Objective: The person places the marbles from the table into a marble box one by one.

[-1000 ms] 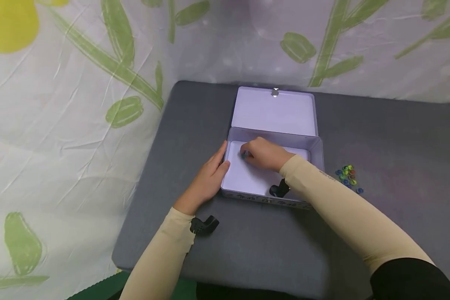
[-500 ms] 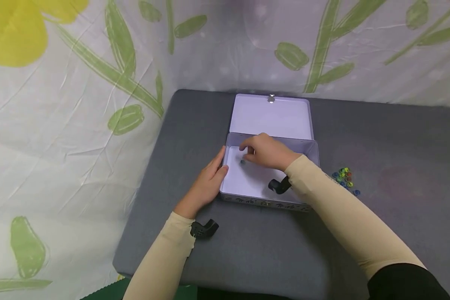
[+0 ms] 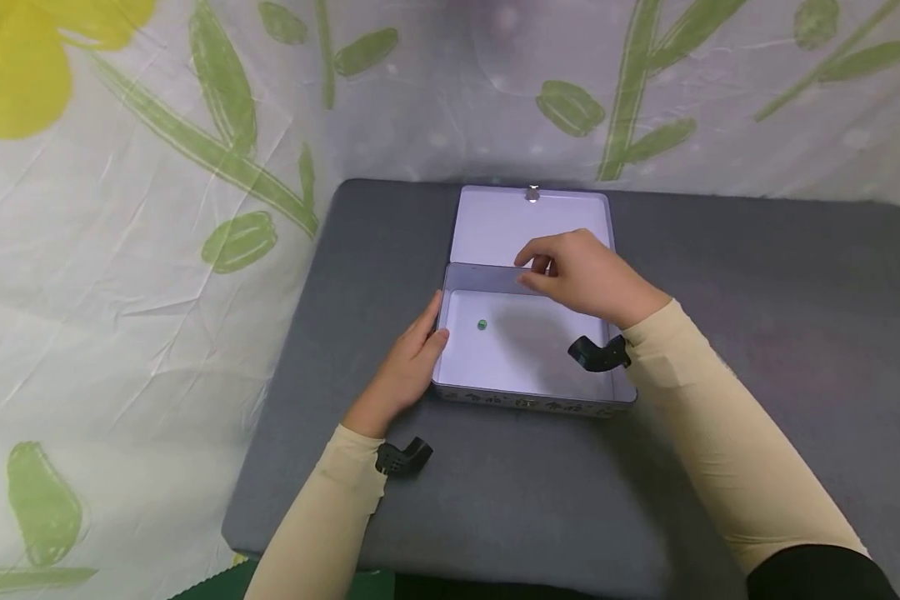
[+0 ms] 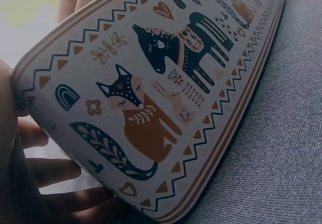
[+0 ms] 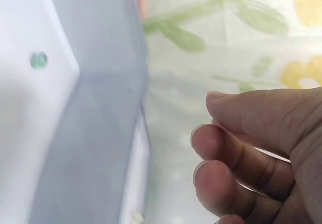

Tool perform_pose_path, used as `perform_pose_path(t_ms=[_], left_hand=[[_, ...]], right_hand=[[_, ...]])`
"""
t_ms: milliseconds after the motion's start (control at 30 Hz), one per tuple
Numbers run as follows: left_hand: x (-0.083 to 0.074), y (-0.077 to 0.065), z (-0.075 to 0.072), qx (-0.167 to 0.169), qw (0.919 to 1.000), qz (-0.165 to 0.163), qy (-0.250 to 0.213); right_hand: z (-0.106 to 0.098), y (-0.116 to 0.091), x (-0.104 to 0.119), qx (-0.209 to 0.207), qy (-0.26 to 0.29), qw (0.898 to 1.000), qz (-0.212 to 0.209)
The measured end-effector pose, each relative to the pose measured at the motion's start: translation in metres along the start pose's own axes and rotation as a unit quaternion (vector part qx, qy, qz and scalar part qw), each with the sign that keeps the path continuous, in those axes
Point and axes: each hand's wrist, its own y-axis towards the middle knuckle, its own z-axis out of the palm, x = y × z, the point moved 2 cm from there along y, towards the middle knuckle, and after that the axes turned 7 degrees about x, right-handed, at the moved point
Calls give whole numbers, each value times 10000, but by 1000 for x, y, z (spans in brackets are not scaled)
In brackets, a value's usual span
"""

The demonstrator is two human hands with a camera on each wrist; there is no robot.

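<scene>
A lidded tin box (image 3: 534,400) stands open on the table, its lid folded back behind it. Inside, towards the left, lies one small round green piece (image 3: 482,325), blurred in the right wrist view. My left hand (image 3: 405,362) rests against the box's left side, its fingers extended along the outer wall and its thumb at the rim. Above the back of the box is my right hand (image 3: 588,279), its fingers loosely bent. In the right wrist view, nothing shows between the thumb and fingers (image 5: 214,141).
The box stands on a grey cloth-covered table (image 3: 330,275). Its outer wall is printed with animals, such as a fox (image 4: 146,118). Behind the table hangs a pale curtain (image 3: 450,92) with green leaf prints. A black wrist camera (image 3: 598,353) overhangs the box.
My right hand has let go of the small green piece inside the box, then risen and moved right. The small coloured pieces right of the box are now hidden by my right arm.
</scene>
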Motion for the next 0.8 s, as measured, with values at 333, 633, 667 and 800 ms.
perform_pose_path(t_ms=[333, 633, 667, 800], left_hand=[[0, -2, -1, -4, 9999, -100, -25], [0, -11, -8, -40, 9995, -307, 15], [-1, -12, -8, -27, 9996, -298, 3], [0, -12, -8, 7, 9997, -234, 15]], right_hand=[[-33, -43, -23, -519, 51, 9968, 611], [-41, -76, -61, -954, 136, 9895, 1074], [-41, -81, -66, -960, 122, 9885, 1159], [-40, -97, -83, -869, 66, 9853, 1466]])
